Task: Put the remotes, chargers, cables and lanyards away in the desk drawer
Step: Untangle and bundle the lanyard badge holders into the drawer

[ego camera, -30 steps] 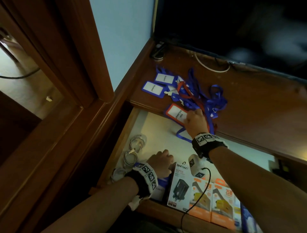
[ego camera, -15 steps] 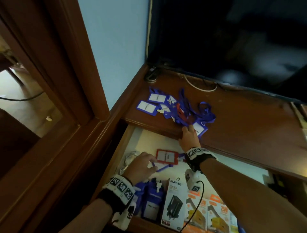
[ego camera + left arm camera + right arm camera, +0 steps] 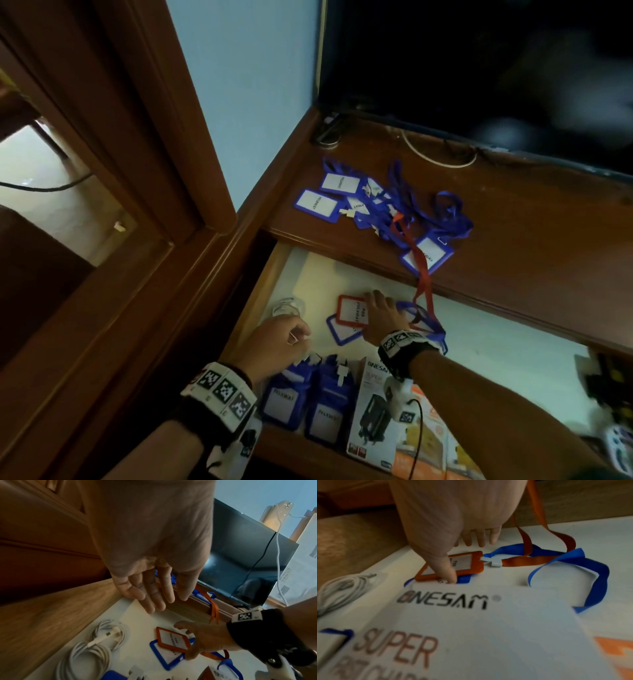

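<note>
Right hand low in the drawer, fingers spread, thumb pressing the orange-framed badge, which overlaps a blue-framed badge. Its orange strap runs up over the drawer lip to the surface, tangled in the blue lanyard pile at frame centre. Left hand lower left, fingers straight and relaxed, empty, beside the white coiled cable.

Judgement: badges light, stiff, slick; straps limp, snag-prone. Best taken at the clip or by a gathered strap.
</note>
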{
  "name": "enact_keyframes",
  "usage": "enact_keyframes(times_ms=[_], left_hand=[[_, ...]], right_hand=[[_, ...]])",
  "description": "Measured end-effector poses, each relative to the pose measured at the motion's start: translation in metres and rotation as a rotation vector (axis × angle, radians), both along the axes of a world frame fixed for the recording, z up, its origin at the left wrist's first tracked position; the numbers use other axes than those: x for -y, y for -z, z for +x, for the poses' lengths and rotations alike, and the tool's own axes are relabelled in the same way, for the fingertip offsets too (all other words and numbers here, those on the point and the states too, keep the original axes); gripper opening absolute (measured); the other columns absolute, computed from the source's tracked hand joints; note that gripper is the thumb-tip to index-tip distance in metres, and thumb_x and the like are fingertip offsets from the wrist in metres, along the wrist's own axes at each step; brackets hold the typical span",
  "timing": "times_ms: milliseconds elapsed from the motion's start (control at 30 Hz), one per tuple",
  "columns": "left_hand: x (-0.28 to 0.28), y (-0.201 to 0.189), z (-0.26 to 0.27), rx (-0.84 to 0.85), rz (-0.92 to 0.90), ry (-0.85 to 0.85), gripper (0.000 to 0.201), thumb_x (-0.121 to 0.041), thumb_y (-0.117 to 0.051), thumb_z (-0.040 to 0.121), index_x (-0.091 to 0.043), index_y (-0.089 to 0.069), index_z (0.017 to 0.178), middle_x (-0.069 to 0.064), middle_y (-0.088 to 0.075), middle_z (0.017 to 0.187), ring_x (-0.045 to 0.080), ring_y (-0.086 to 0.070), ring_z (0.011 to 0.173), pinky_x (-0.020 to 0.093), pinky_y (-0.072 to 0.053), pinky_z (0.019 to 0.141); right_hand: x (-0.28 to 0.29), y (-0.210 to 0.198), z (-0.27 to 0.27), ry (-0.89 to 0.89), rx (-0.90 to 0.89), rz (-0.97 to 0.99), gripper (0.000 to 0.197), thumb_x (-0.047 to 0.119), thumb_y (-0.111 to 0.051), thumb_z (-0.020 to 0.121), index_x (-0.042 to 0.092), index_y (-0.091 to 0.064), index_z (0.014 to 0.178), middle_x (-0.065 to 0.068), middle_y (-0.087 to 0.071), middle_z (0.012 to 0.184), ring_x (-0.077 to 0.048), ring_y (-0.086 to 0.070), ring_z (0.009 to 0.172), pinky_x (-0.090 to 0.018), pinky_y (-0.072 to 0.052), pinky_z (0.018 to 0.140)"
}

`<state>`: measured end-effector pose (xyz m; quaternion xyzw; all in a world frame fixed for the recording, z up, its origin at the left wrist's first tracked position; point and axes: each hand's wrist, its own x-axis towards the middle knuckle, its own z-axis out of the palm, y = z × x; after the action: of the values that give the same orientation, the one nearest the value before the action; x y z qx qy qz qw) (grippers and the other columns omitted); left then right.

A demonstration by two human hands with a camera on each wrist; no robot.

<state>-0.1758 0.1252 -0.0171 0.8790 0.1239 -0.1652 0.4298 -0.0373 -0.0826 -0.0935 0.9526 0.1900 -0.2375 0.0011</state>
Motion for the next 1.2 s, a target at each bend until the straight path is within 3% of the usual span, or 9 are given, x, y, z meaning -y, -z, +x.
enact_keyframes(times_ms=[267, 433, 567, 633, 733, 867, 967, 1067, 1200], left_hand=[[0.003, 0.01, 0.005, -0.046, 0.055, 0.094, 0.023, -0.029, -0.063, 0.088, -0.027, -0.061, 0.111, -0.009, -0.061, 0.109, 0.006, -0.057, 0.099, 0.026, -0.049, 0.089], [0.029, 0.0, 0.032, 0.058, 0.069, 0.122, 0.06, -0.03, -0.069, 0.084, -0.025, -0.042, 0.136, -0.007, -0.043, 0.134, 0.009, -0.047, 0.116, 0.02, -0.039, 0.092], [0.053, -0.016, 0.059, 0.081, 0.016, 0.078, 0.081, -0.039, -0.075, 0.078, -0.023, -0.03, 0.144, -0.003, -0.036, 0.139, 0.014, -0.047, 0.117, 0.029, -0.047, 0.093], [0.06, -0.026, 0.071, 0.08, 0.045, 0.078, 0.073, -0.039, -0.074, 0.078, -0.023, -0.038, 0.139, -0.002, -0.046, 0.133, 0.016, -0.052, 0.113, 0.032, -0.048, 0.091], [0.06, -0.045, 0.083, 0.05, 0.04, 0.118, 0.04, -0.037, -0.075, 0.078, -0.022, -0.059, 0.111, -0.001, -0.066, 0.104, 0.013, -0.065, 0.089, 0.033, -0.057, 0.078], [0.058, -0.074, 0.086, 0.097, -0.052, 0.205, 0.012, -0.025, -0.067, 0.087, -0.026, -0.058, 0.081, -0.003, -0.064, 0.081, 0.008, -0.063, 0.069, 0.017, -0.048, 0.056], [0.058, -0.095, 0.083, 0.104, -0.187, 0.102, 0.01, -0.019, -0.065, 0.09, -0.024, -0.06, 0.083, 0.001, -0.067, 0.082, 0.013, -0.065, 0.07, 0.026, -0.052, 0.062], [0.051, -0.113, 0.081, 0.147, -0.356, -0.137, 0.005, -0.016, -0.063, 0.091, -0.019, -0.062, 0.088, 0.007, -0.069, 0.086, 0.019, -0.066, 0.074, 0.033, -0.053, 0.065], [0.042, -0.133, 0.082, 0.278, -0.56, -0.416, 0.008, -0.014, -0.055, 0.095, -0.015, -0.061, 0.1, 0.009, -0.069, 0.097, 0.021, -0.068, 0.083, 0.032, -0.054, 0.066]], right_hand=[[0.006, -0.006, -0.004, 0.038, -0.027, -0.033, 0.083, 0.036, -0.077, 0.071, 0.019, -0.032, 0.138, -0.005, -0.037, 0.136, -0.031, -0.039, 0.125, -0.055, -0.035, 0.102], [0.01, -0.045, -0.015, -0.05, 0.024, 0.144, 0.077, 0.039, -0.075, 0.069, 0.025, -0.035, 0.133, 0.002, -0.042, 0.131, -0.023, -0.04, 0.123, -0.053, -0.031, 0.106], [0.017, -0.078, -0.022, -0.1, 0.067, 0.325, 0.073, 0.035, -0.075, 0.067, 0.026, -0.038, 0.129, 0.005, -0.045, 0.125, -0.017, -0.043, 0.114, -0.04, -0.038, 0.1], [0.023, -0.092, -0.024, -0.086, 0.035, 0.45, 0.073, 0.032, -0.077, 0.066, 0.025, -0.038, 0.127, 0.004, -0.045, 0.122, -0.016, -0.049, 0.106, -0.032, -0.046, 0.089], [0.035, -0.105, -0.028, -0.059, -0.015, 0.576, 0.07, 0.026, -0.078, 0.066, 0.024, -0.039, 0.124, 0.006, -0.044, 0.118, -0.012, -0.051, 0.096, -0.019, -0.045, 0.076], [0.05, -0.11, -0.039, 0.011, -0.068, 0.743, 0.064, 0.017, -0.079, 0.065, 0.031, -0.038, 0.112, 0.011, -0.05, 0.103, -0.007, -0.055, 0.086, -0.011, -0.041, 0.064], [0.06, -0.116, -0.041, 0.082, -0.119, 0.863, 0.062, 0.012, -0.079, 0.067, 0.029, -0.039, 0.11, 0.01, -0.059, 0.096, -0.001, -0.06, 0.079, -0.015, -0.048, 0.063], [0.076, -0.124, -0.032, 0.205, -0.07, 0.905, 0.045, 0.005, -0.073, 0.07, 0.019, -0.048, 0.104, 0.0, -0.059, 0.071, -0.012, -0.053, 0.057, -0.031, -0.046, 0.057], [0.112, -0.131, -0.015, 0.286, 0.261, 0.773, 0.014, 0.024, -0.072, 0.08, 0.014, -0.062, 0.081, 0.004, -0.055, 0.064, -0.015, -0.048, 0.057, -0.026, -0.034, 0.056]])
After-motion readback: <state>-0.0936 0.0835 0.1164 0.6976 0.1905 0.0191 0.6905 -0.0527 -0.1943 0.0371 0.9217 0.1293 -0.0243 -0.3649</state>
